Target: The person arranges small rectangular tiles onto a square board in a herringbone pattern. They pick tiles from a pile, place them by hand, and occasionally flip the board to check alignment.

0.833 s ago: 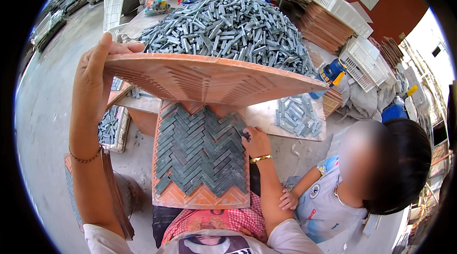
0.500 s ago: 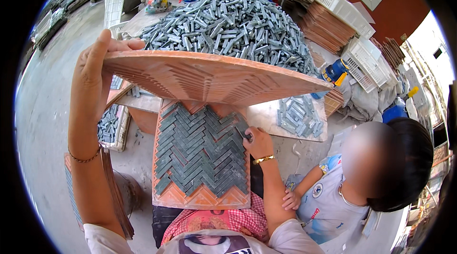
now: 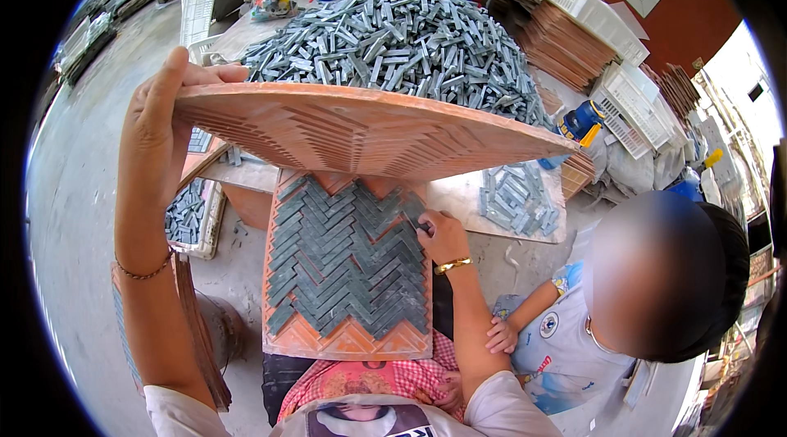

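Note:
In my lap lies an orange grooved tray (image 3: 283, 343), its grooves filled with dark grey stone strips (image 3: 344, 265) in a herringbone pattern. Bare orange zigzag grooves show along its near edge. My left hand (image 3: 156, 113) grips the left edge of a second orange board (image 3: 369, 129), which stands tilted over the tray's far end, its grooved face toward me. At the tray's right edge, my right hand (image 3: 443, 236) has its fingers closed on a small dark strip (image 3: 425, 228), partly hidden by them, against the pattern.
Beyond the board rises a big heap of grey strips (image 3: 393, 35). More strips (image 3: 520, 199) lie on a pale board at right; a white basket (image 3: 215, 220) of strips is at left. A person (image 3: 566, 347) leans close at my right, one hand (image 3: 502, 334) near my forearm.
My right hand has shifted slightly up and left along the tray's edge. The person at right has leaned a little, and another hand now shows on the checkered cloth at my lap.

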`<state>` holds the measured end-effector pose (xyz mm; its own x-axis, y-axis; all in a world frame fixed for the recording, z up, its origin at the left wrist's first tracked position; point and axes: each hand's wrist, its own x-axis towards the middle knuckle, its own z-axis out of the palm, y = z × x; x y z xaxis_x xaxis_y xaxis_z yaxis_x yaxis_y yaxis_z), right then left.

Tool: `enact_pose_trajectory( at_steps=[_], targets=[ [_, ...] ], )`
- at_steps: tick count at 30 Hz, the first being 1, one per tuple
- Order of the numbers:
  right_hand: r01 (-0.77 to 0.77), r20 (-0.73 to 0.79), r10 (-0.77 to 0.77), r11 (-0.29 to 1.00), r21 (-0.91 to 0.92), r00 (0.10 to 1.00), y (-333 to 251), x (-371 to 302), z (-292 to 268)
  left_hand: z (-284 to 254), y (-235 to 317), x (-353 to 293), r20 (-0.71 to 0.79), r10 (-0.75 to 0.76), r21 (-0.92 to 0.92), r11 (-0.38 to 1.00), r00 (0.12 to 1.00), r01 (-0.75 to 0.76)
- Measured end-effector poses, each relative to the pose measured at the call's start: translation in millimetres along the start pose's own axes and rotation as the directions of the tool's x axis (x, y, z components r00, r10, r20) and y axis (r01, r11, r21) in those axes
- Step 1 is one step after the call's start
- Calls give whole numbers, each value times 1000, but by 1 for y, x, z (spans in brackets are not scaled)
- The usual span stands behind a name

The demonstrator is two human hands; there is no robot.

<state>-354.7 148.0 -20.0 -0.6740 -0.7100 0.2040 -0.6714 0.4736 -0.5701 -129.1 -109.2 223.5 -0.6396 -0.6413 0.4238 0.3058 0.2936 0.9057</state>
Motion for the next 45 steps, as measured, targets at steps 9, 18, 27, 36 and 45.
enact_pose_trajectory(
  at_steps=[9, 18, 27, 36, 45],
  targets=[
    [130, -148, -131, 991, -14, 980, -9, 12, 6, 1, 0, 2, -14, -1, -1, 1000, 1000, 1],
    [236, 99, -229, 970, -67, 968, -5, 30, -3, 0, 1, 0, -18, 3, 9, 1000, 1000, -3],
    [225, 184, -239, 970, 92, 954, 7, 29, -7, -1, 1, 3, -5, -10, 15, 1000, 1000, 10],
    [238, 145, -256, 962, 135, 956, 8, 13, -14, -1, -1, 7, -33, -10, -3, 1000, 999, 10],
    [350, 24, -349, 935, -50, 937, -6, 22, 0, 0, 0, 4, -17, 5, 24, 1000, 1000, -4]
  ],
)
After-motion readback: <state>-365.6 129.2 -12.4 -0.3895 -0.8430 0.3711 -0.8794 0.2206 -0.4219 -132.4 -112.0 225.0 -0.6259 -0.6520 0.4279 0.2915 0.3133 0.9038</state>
